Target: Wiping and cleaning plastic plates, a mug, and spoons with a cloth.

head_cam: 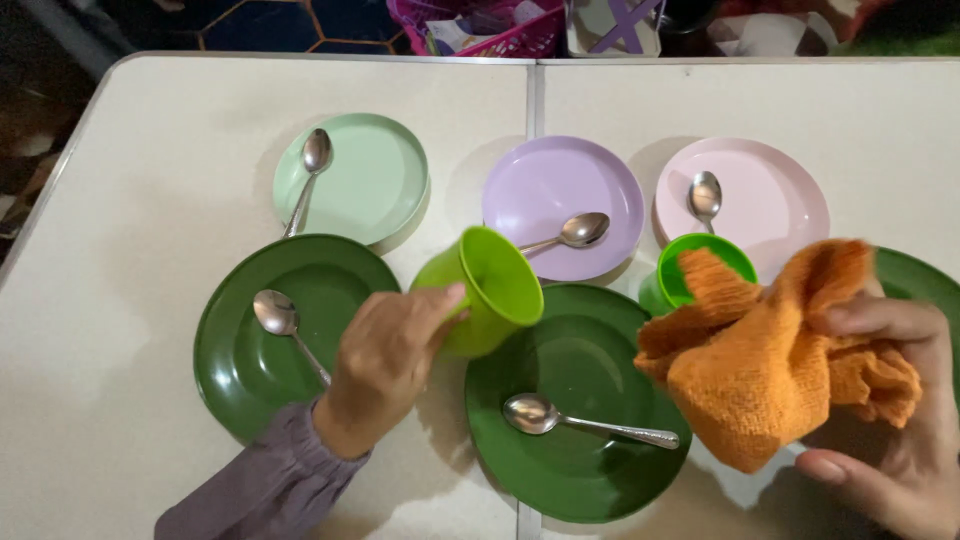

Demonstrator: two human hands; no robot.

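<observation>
While left hand (385, 365) tilts cup (485, 290), right hand (900, 420) (seemingly) grips cloth (770, 360).

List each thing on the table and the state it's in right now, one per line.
Left hand: gripping the tilted lime cup.
Right hand: holding a bunched orange cloth.
Second green cup: upright, cloth touching its rim.
Five plates: each with one spoon lying on it.
Sixth plate: mostly hidden behind the cloth.

A white folding table (150, 330) stands on dark patterned floor (260, 25), a pink basket (500, 40) behind it.
</observation>
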